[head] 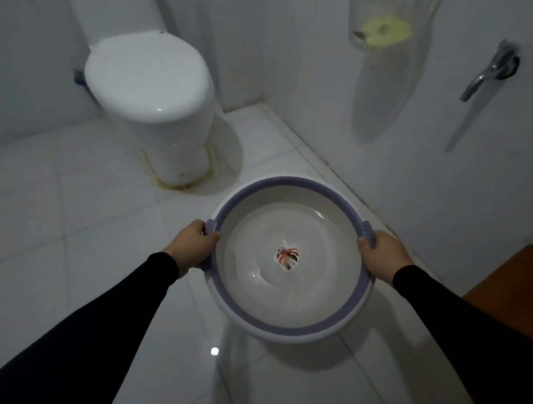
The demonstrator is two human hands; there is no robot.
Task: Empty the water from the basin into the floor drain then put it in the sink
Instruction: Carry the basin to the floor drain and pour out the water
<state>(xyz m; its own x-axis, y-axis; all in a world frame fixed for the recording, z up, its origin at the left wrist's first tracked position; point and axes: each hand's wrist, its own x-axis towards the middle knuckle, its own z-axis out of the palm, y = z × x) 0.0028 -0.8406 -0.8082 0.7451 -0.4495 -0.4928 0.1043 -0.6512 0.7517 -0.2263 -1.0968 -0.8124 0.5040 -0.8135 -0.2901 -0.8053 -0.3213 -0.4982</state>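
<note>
A round white basin (286, 328) with a purple rim hangs level above the white tiled floor, in the lower middle of the head view. Rippling water fills its bottom, over a red leaf print at the centre. My left hand (192, 244) grips the basin's left handle, and my right hand (383, 254) grips the right handle. Both arms wear black sleeves. No floor drain and no sink appear in view.
A white toilet (151, 84) with its lid down stands at the back left. On the right wall hang a clear holder with a yellow item (385, 30) and a metal tap handle (491, 71). A brown wooden surface (513, 295) juts in at the right edge.
</note>
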